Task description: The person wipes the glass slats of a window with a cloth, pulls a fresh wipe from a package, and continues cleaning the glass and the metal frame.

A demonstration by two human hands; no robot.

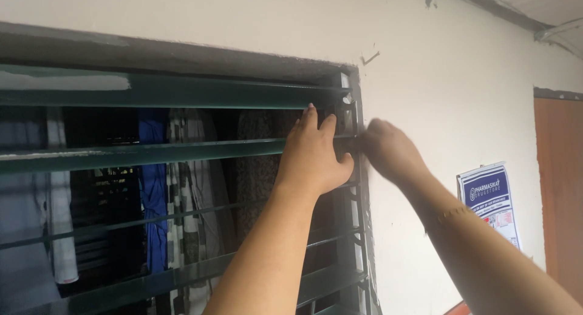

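A louvre window with dark green glass slats [152, 154] fills the left half of the view, set in a dark metal frame [359, 187]. My left hand [313, 154] lies flat against the right end of the second slat from the top, fingers pointing up and together. My right hand [388, 151] is curled at the frame's right edge, level with that slat; its fingertips are hidden against the frame, so what they grip cannot be made out. The top slat [182, 93] sits just above my left fingertips.
Behind the slats hang clothes, among them a blue garment [153, 187] and a striped one [185, 193]. A white wall [437, 78] runs to the right, with a blue and white poster [489, 199] and a brown door [562, 187] at the far right.
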